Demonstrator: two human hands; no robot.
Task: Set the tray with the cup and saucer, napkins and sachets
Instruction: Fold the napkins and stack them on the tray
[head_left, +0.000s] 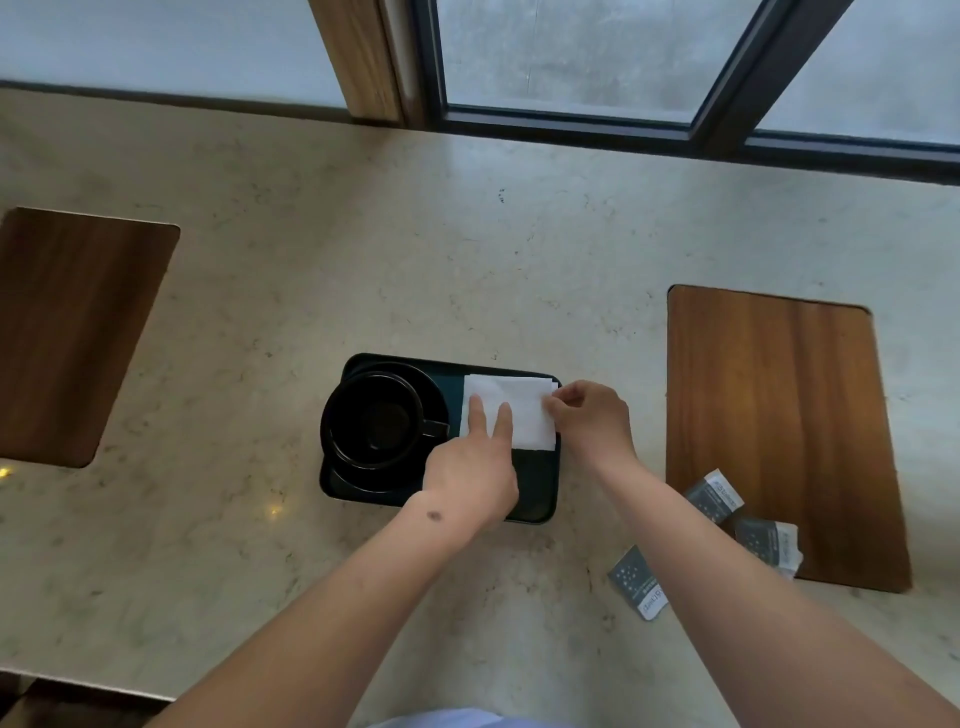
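A dark rectangular tray (535, 493) lies on the marble counter. On its left half stands a black cup (371, 418) on a black saucer (358, 480), handle pointing right. White napkins (524, 400) lie on the tray's far right part. My left hand (475, 462) presses two straight fingers on the napkins. My right hand (587, 415) pinches the napkins' right edge. Three grey sachets lie off the tray to the right: one (636, 582) on the counter, two more (714, 496) (769, 540) on a wooden board.
A wooden board (779, 415) lies to the right of the tray, another (72, 332) at the far left. A dark-framed window (571, 119) runs along the counter's far edge. The counter's near edge is at the lower left.
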